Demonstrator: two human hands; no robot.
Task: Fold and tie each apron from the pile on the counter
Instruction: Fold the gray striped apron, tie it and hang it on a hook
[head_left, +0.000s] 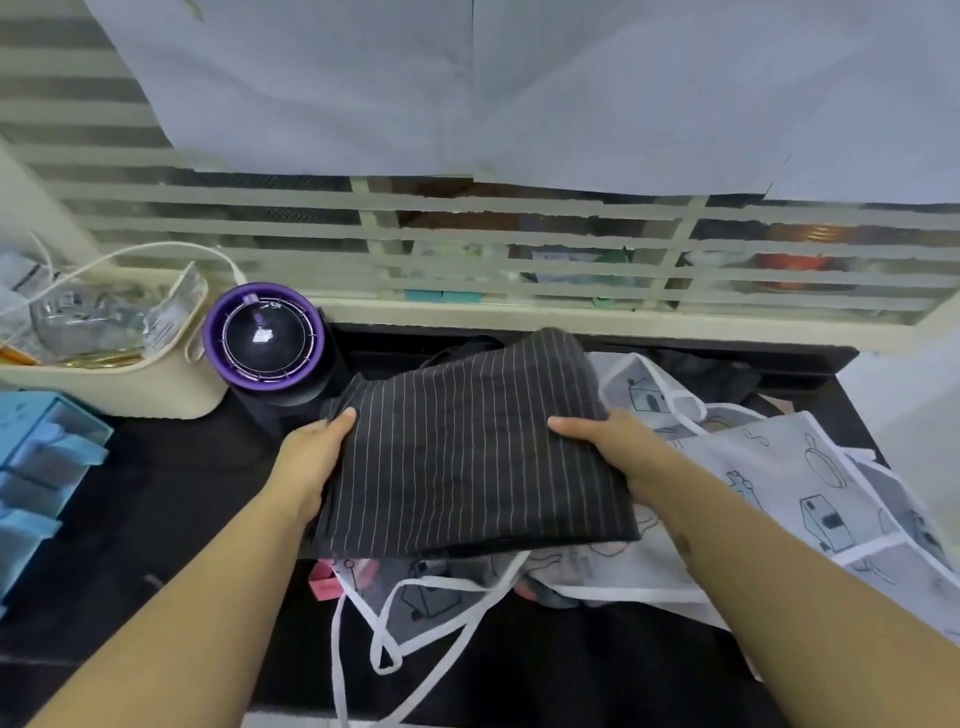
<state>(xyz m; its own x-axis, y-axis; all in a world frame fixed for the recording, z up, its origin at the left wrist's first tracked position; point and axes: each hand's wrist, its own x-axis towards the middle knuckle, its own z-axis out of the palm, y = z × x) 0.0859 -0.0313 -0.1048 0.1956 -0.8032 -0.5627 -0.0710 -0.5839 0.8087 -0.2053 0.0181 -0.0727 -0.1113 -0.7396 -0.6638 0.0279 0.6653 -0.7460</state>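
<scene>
A folded black apron with thin white pinstripes (467, 447) lies in the middle of the dark counter (156, 519), on top of the pile. My left hand (311, 457) grips its left edge, thumb on top and fingers underneath. My right hand (618, 447) grips the right edge the same way. Under and to the right of it spreads a white apron with house and pan drawings (789, 488). Its white ties (415, 623) trail toward the counter's front edge. More dark cloth (706, 374) lies behind the pile.
A round black and purple appliance (265, 343) stands just left of the striped apron. A cream basket of packets (119, 364) sits at the far left, with blue drawers (36, 467) in front of it. A louvred window (519, 249) backs the counter. A pink tag (324, 584) lies near the front.
</scene>
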